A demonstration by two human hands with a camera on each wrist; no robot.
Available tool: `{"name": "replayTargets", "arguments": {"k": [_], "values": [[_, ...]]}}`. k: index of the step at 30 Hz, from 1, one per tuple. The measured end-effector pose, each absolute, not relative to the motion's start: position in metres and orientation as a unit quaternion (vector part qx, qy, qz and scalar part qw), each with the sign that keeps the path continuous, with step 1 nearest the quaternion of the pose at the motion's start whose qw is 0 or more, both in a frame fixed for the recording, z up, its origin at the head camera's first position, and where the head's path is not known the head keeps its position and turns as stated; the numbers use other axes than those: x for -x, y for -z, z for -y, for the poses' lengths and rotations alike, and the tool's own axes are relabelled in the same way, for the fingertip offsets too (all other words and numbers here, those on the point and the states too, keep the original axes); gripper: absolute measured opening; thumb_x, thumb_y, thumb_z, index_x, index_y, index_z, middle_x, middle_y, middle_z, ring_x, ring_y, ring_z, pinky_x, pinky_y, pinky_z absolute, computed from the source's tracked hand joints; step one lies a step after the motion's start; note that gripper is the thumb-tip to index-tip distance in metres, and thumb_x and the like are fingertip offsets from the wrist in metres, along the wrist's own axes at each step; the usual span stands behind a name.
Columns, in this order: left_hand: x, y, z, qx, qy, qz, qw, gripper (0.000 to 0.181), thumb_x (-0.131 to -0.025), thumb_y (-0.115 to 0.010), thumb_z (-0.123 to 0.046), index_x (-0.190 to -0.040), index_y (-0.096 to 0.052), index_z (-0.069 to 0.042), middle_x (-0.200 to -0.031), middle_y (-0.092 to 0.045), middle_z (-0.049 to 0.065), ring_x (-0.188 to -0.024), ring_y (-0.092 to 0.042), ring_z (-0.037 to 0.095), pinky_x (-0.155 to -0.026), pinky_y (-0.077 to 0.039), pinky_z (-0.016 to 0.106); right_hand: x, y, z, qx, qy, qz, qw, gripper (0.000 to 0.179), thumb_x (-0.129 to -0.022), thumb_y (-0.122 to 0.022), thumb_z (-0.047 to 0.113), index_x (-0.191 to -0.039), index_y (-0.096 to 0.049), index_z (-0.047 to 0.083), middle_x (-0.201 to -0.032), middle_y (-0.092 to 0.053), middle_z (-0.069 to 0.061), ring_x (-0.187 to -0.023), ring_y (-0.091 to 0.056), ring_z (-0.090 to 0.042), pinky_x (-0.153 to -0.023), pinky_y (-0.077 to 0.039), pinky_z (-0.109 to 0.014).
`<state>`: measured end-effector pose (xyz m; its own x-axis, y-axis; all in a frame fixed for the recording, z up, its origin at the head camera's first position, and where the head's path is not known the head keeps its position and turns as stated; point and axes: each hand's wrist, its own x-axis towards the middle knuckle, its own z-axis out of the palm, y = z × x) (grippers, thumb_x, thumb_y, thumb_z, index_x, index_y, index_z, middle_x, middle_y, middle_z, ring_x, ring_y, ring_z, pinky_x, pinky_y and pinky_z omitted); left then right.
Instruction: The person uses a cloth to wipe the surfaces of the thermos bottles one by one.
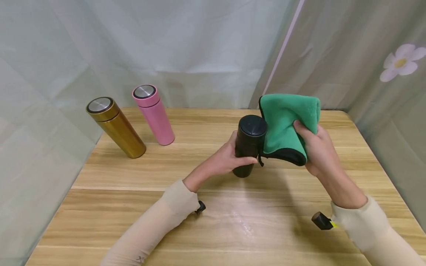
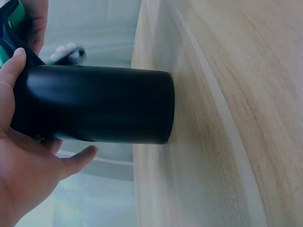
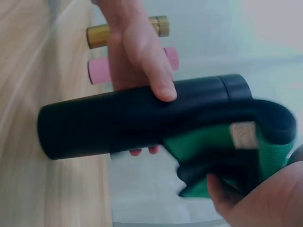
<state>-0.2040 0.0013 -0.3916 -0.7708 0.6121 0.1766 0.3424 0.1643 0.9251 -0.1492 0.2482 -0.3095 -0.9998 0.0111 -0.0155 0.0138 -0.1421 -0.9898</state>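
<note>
My left hand (image 1: 229,157) grips a black thermos bottle (image 1: 245,147) round its middle, thumb across the near side. The bottle is nearly upright, its base close over the table in the left wrist view. In my right hand (image 1: 321,149) is a green cloth with black edging (image 1: 287,118), bunched between thumb and fingers. The cloth lies against the right side of the bottle, and a pale label (image 3: 244,135) shows on it in the right wrist view. Part of the right hand's fingers is hidden behind the cloth.
A gold thermos (image 1: 121,131) and a pink thermos (image 1: 156,118) stand at the back left of the wooden table (image 1: 133,218). Grey curtains (image 1: 199,48) hang behind the table, one with a flower print (image 1: 401,62) on the right.
</note>
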Motion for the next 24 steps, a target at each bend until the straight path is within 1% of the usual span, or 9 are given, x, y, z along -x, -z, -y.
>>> {"name": "replayTargets", "arguments": {"k": [3, 5, 8, 11, 12, 14, 18, 21, 24], "values": [[0.204, 0.393, -0.001, -0.317, -0.564, -0.753, 0.119, 0.087, -0.09, -0.083, -0.018, -0.153, -0.024, -0.013, -0.135, -0.052, 0.012, -0.121, -0.056, 0.024, -0.108, -0.044, 0.049, 0.144, 0.315, -0.241, 0.041, 0.764, -0.643, -0.046, 0.039, -0.107, -0.058, 0.031, -0.135, -0.048, 0.006, -0.121, -0.051, -0.013, -0.102, -0.06, -0.02, -0.084, -0.057, -0.025], [0.204, 0.393, -0.001, -0.317, -0.566, -0.751, 0.12, 0.087, -0.09, -0.083, -0.018, -0.153, -0.024, -0.012, -0.136, -0.052, 0.012, -0.121, -0.056, 0.024, -0.108, -0.043, 0.049, 0.14, 0.317, -0.235, 0.071, 0.746, -0.658, -0.071, 0.043, -0.108, -0.055, 0.026, -0.147, -0.046, 0.009, -0.135, -0.05, -0.013, -0.116, -0.057, -0.022, -0.091, -0.054, -0.025], [0.205, 0.393, -0.001, -0.318, -0.571, -0.746, 0.126, 0.086, -0.09, -0.082, -0.018, -0.153, -0.023, -0.013, -0.139, -0.049, 0.012, -0.124, -0.054, 0.024, -0.109, -0.042, 0.049, 0.135, 0.319, -0.228, 0.106, 0.67, -0.729, -0.092, 0.054, -0.11, -0.05, 0.021, -0.161, -0.034, 0.023, -0.16, -0.036, -0.003, -0.142, -0.04, -0.021, -0.11, -0.042, -0.031], [0.205, 0.393, -0.001, -0.325, -0.579, -0.736, 0.132, 0.084, -0.091, -0.081, -0.017, -0.152, -0.023, -0.013, -0.142, -0.047, 0.01, -0.126, -0.052, 0.023, -0.11, -0.041, 0.048, 0.131, 0.323, -0.223, 0.144, 0.589, -0.789, -0.097, 0.062, -0.11, -0.047, 0.011, -0.164, -0.026, 0.033, -0.168, -0.026, 0.008, -0.153, -0.024, -0.016, -0.119, -0.031, -0.039], [0.205, 0.393, -0.001, -0.328, -0.581, -0.733, 0.133, 0.084, -0.091, -0.08, -0.016, -0.152, -0.023, -0.013, -0.142, -0.047, 0.01, -0.127, -0.052, 0.023, -0.11, -0.041, 0.047, 0.13, 0.325, -0.222, 0.154, 0.573, -0.799, -0.096, 0.064, -0.109, -0.048, 0.008, -0.164, -0.027, 0.032, -0.168, -0.027, 0.007, -0.153, -0.025, -0.017, -0.119, -0.032, -0.041], [0.205, 0.393, -0.001, -0.334, -0.584, -0.728, 0.136, 0.083, -0.091, -0.079, -0.015, -0.151, -0.022, -0.013, -0.142, -0.047, 0.011, -0.126, -0.053, 0.023, -0.111, -0.041, 0.046, 0.129, 0.328, -0.222, 0.162, 0.561, -0.807, -0.089, 0.065, -0.105, -0.053, 0.003, -0.162, -0.035, 0.028, -0.163, -0.038, 0.003, -0.147, -0.037, -0.019, -0.113, -0.04, -0.04], [0.205, 0.392, -0.002, -0.336, -0.584, -0.726, 0.135, 0.083, -0.093, -0.078, -0.012, -0.153, -0.02, -0.012, -0.143, -0.047, 0.013, -0.127, -0.053, 0.025, -0.112, -0.04, 0.046, 0.129, 0.331, -0.223, 0.143, 0.551, -0.819, -0.071, 0.06, -0.1, -0.063, 0.007, -0.156, -0.045, 0.019, -0.144, -0.057, -0.003, -0.123, -0.057, -0.021, -0.095, -0.051, -0.028], [0.204, 0.392, -0.001, -0.331, -0.582, -0.731, 0.134, 0.084, -0.094, -0.078, -0.012, -0.154, -0.019, -0.011, -0.143, -0.046, 0.014, -0.128, -0.052, 0.025, -0.112, -0.039, 0.046, 0.132, 0.336, -0.222, 0.152, 0.545, -0.822, -0.065, 0.054, -0.1, -0.059, 0.005, -0.152, -0.048, 0.013, -0.132, -0.06, -0.008, -0.109, -0.06, -0.021, -0.089, -0.052, -0.024], [0.204, 0.392, -0.001, -0.328, -0.577, -0.736, 0.131, 0.086, -0.093, -0.078, -0.013, -0.155, -0.019, -0.011, -0.145, -0.044, 0.013, -0.129, -0.051, 0.024, -0.113, -0.039, 0.046, 0.137, 0.345, -0.22, 0.19, 0.539, -0.817, -0.077, 0.05, -0.099, -0.051, -0.005, -0.147, -0.049, 0.008, -0.119, -0.057, -0.012, -0.096, -0.055, -0.023, -0.084, -0.048, -0.025]]}}
